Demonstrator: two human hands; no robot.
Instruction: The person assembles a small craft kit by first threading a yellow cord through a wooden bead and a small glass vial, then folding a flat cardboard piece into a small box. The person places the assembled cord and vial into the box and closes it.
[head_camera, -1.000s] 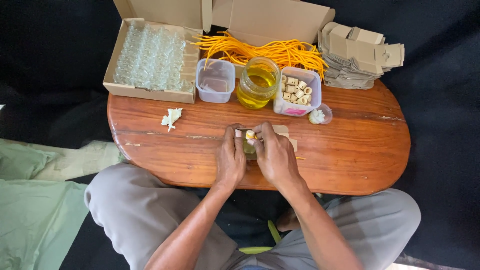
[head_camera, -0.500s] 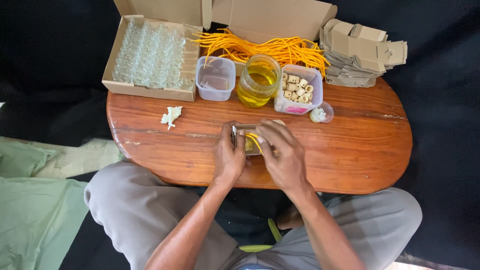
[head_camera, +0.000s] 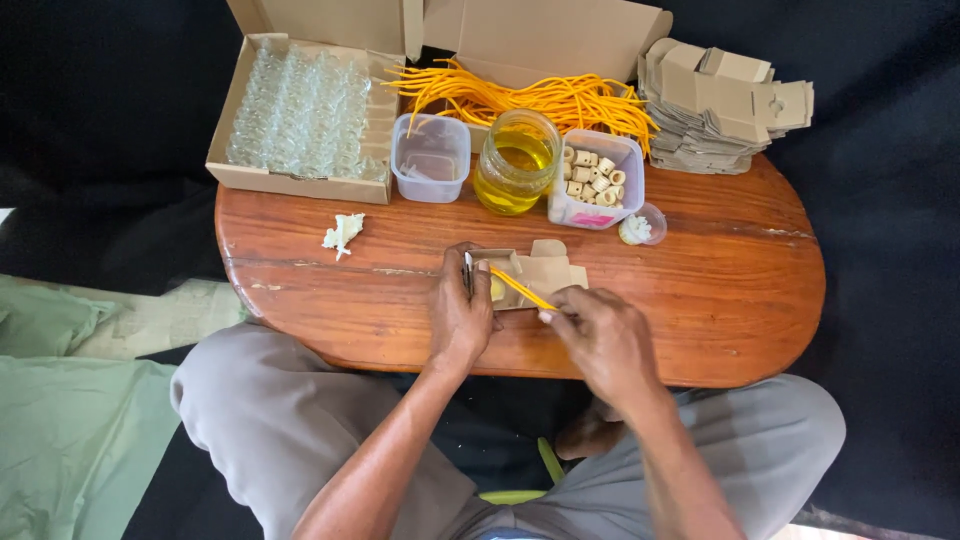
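My left hand (head_camera: 458, 315) holds a small glass bottle with a yellowish top (head_camera: 494, 288) against the wooden table (head_camera: 700, 290). The bottle lies on or in a small unfolded cardboard box (head_camera: 545, 272). My right hand (head_camera: 600, 335) pinches the near end of an orange string (head_camera: 520, 289), which runs up and to the left to the bottle's mouth. Both hands sit at the table's near edge, above my lap.
Along the far edge stand a carton of small glass bottles (head_camera: 300, 110), an empty clear tub (head_camera: 431, 157), a jar of yellow liquid (head_camera: 516, 162), a tub of beige rings (head_camera: 595, 180) and a small cup (head_camera: 640, 228). Orange strings (head_camera: 520, 95) and flat cardboard boxes (head_camera: 720, 105) lie behind. A white scrap (head_camera: 342, 232) lies left.
My right hand has drawn back to the right and nearer to me, pulling the orange string out straight from the bottle. My left hand stays on the bottle.
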